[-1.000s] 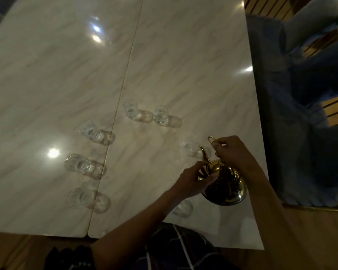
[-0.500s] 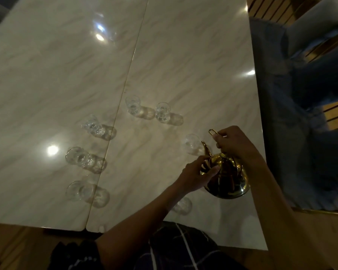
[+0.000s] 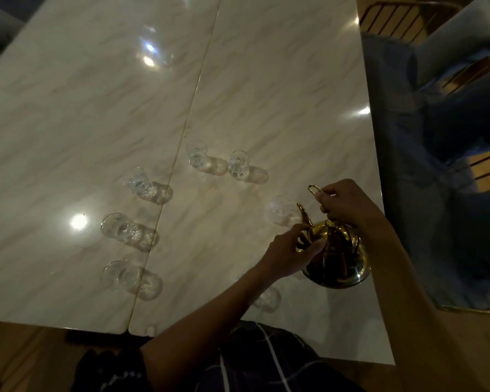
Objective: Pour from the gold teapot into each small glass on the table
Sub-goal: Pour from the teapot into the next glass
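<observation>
A gold teapot (image 3: 338, 260) is near the table's right edge, its curved spout pointing at a small clear glass (image 3: 279, 208) just beyond it. My right hand (image 3: 344, 203) grips the thin wire handle above the lid. Against the pot's left side, under the spout, my left hand (image 3: 290, 251) holds the body with curled fingers. Several other small glasses stand in a loose ring: two at the back (image 3: 197, 154) (image 3: 239, 162), three on the left (image 3: 138, 182) (image 3: 119, 229) (image 3: 118, 275), and one (image 3: 268, 298) partly hidden behind my left forearm.
The pale marble table (image 3: 266, 80) has a seam running down its middle. A blue upholstered chair (image 3: 436, 193) stands close along the right edge. My dark checked clothing (image 3: 255, 360) shows at the near edge.
The teapot and both hands have shifted slightly away from me, bringing the spout closer to the nearest glass. The glasses stay where they were.
</observation>
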Demonstrator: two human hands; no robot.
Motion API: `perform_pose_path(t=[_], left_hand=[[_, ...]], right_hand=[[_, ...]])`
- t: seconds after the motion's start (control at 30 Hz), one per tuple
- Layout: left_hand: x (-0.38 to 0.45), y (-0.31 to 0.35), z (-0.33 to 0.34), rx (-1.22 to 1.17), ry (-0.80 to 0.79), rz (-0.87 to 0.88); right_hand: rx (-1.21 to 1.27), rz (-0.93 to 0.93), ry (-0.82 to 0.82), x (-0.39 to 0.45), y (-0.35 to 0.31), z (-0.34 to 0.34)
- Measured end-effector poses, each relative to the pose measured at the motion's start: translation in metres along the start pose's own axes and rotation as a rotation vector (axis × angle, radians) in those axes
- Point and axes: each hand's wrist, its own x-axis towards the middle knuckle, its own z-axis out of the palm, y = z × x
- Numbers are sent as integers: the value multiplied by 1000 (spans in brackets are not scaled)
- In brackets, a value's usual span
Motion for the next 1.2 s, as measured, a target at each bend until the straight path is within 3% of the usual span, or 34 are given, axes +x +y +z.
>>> perform_pose_path(t=[1.2], left_hand=[[-16,40,7,-3,44,99]], right_hand=[[-32,-27,0,-30,-19,-38]])
